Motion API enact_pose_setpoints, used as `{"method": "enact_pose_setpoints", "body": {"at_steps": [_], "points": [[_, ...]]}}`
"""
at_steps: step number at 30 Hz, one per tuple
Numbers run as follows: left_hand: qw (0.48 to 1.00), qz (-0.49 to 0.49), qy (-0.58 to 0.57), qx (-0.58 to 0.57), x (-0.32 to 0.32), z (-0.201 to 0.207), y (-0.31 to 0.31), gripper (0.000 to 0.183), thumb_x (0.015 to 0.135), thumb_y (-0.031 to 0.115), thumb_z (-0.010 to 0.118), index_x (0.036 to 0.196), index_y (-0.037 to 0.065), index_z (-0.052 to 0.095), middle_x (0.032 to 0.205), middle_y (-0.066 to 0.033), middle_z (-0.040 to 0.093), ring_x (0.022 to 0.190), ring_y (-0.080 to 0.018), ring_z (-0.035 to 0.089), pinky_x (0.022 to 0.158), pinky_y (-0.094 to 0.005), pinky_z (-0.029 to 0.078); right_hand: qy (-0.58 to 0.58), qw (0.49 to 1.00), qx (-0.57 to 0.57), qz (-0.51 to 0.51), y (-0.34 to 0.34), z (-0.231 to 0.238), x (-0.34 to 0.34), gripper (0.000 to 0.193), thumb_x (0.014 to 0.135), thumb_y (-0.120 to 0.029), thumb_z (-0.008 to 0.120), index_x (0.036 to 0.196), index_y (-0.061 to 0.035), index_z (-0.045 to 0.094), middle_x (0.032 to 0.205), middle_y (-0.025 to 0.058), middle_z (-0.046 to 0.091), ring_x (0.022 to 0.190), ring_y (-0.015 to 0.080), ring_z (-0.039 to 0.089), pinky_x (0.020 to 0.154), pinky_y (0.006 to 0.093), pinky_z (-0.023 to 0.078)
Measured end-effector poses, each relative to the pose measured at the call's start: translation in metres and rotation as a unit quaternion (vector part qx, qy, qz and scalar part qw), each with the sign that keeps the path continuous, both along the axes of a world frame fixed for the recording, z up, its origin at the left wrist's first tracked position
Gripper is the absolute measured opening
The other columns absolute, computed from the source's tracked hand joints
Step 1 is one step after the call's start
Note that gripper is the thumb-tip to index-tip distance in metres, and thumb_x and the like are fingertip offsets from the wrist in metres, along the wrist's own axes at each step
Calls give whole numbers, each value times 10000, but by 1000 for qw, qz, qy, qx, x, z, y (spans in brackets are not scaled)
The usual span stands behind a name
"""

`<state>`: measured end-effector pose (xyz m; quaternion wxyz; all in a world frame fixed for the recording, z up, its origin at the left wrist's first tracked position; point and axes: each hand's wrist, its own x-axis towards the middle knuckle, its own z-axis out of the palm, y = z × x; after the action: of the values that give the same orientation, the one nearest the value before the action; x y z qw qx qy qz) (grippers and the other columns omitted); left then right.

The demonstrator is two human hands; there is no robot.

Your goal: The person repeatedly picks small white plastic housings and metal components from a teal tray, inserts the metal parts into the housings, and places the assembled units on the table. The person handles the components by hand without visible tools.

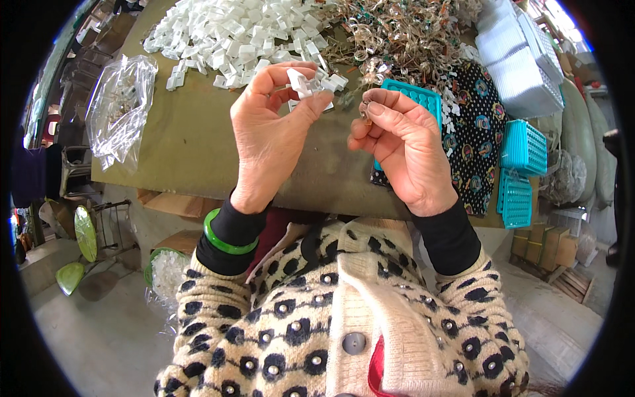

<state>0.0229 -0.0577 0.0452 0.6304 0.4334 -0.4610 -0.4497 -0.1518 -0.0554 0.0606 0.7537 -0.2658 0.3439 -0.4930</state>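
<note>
Over the table, my left hand (274, 129) pinches a small white plastic part (301, 83) between thumb and fingers. To its right, my right hand (411, 142) has thumb and forefinger pressed together on a small piece, mostly hidden by the fingertips; its kind does not show. Beyond my left hand spreads a big heap of white plastic parts (231, 33). A tangled pile of small clear and coppery pieces (410, 40) lies beyond my right hand. Partly behind that hand rests a turquoise tray (423, 98) with round hollows.
The olive-covered table (178, 145) has a clear plastic bag (122, 112) at its left. A black patterned cloth (476, 126) lies on the right. Stacked white trays (522, 53) and turquoise trays (524, 147) stand along the right edge. Below are cardboard boxes (546, 245) and a green stool (84, 231).
</note>
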Motion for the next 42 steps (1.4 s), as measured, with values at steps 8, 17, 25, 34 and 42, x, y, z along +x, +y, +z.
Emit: {"method": "enact_pose_setpoints", "body": {"at_steps": [8,17,25,34,42], "points": [[998,-37,47,21,-15,0,37,252,801,-84,737,1011,-11,619,1000,-66,667,890,-112,634,787,-254,549,64,991,-95,-74,14,-8,19,150,891,-19,680,1026,11,621,913,70,668,788,130,652,725,271,557],[1000,27,-12,0,-9,-8,36,201,802,-71,724,959,3,624,933,-33,680,832,-85,639,752,-232,532,441,707,-497,-242,15,7,7,340,827,44,609,1164,30,571,1086,148,638,1016,255,601,868,365,491],[994,8,98,50,-13,-11,44,214,798,-67,723,960,22,615,918,-62,679,775,-86,626,693,-231,526,596,612,-514,-82,26,-7,17,375,774,71,638,1138,18,568,979,144,617,956,324,605,851,433,463],[929,-46,349,115,-2,-18,41,214,829,-82,654,971,45,557,946,-111,669,758,-179,649,642,-296,534,528,693,-487,-60,25,-15,18,229,804,39,690,997,-28,587,831,120,639,640,291,603,572,377,487],[945,-57,287,143,3,-22,46,182,851,-45,663,966,67,576,961,-101,677,691,-158,628,581,-280,496,586,530,-607,-82,13,-16,21,234,744,30,724,938,-25,604,758,84,547,648,240,577,541,345,472]]}}
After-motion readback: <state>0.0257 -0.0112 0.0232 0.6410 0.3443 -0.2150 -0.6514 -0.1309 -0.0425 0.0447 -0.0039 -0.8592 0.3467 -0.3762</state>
